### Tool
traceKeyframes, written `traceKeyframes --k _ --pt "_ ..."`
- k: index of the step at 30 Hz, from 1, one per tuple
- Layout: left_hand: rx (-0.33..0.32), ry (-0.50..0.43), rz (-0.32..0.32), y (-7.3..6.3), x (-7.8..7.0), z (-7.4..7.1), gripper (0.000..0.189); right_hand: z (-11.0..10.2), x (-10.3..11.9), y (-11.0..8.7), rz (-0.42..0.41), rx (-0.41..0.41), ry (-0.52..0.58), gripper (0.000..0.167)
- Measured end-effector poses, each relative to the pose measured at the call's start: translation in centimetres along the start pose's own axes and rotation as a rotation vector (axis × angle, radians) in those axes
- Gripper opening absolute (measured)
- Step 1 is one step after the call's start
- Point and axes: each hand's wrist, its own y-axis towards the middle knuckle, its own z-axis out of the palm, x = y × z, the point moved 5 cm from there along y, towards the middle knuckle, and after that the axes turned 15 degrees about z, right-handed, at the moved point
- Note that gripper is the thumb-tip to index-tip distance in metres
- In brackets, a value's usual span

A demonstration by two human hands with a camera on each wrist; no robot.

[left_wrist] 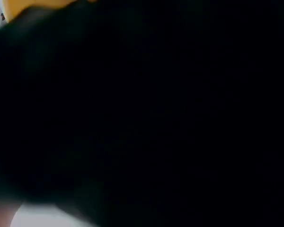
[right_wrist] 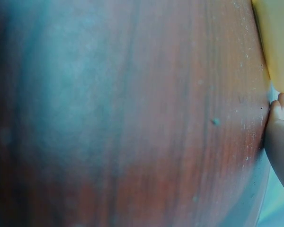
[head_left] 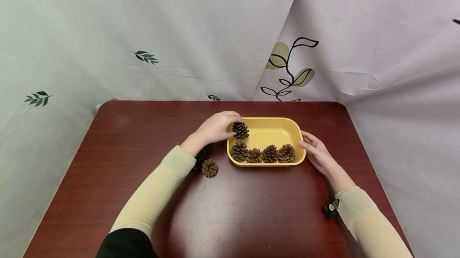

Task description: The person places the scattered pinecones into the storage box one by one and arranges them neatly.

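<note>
The yellow tray (head_left: 269, 130) has open room across its middle and upper right, reachable from above. A row of pine cones (head_left: 270, 153) lines its near side; the left grip (head_left: 217, 126) and the upper cone (head_left: 240, 130) it holds block the left end, the right grip (head_left: 318, 153) the right. In front of the tray the worktop (head_left: 258, 206) gives free passage, while a loose cone (head_left: 210, 168) and the left sleeve (head_left: 158, 190) bar the way from the left
</note>
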Motion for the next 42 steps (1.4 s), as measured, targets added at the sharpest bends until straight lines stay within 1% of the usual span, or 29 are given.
traceKeyframes --k 6,10,15,23,26,33,42 --pt "0.010 0.020 0.027 0.0 0.2 0.5 0.048 0.0 0.0 0.1 0.003 -0.013 -0.012 0.036" --pt "-0.001 0.032 0.022 0.0 0.4 0.4 0.048 -0.1 0.0 0.1 0.001 -0.009 -0.008 0.037" --pt "0.011 0.051 0.026 0.1 0.6 0.5 0.047 0.0 0.0 0.2 -0.010 0.008 0.009 0.037" --pt "0.023 0.072 0.076 0.3 0.5 1.2 0.045 0.0 0.0 0.2 -0.005 0.009 0.020 0.036" --pt "0.040 0.090 0.079 0.5 0.3 1.2 0.044 0.1 0.0 0.2 -0.004 0.007 0.022 0.036" --pt "0.107 0.142 0.067 0.8 -0.1 1.2 0.043 0.1 0.0 0.1 -0.007 0.008 0.017 0.036" --pt "0.120 0.147 0.066 0.9 0.0 1.4 0.039 0.0 0.0 0.1 0.005 -0.008 -0.002 0.036"
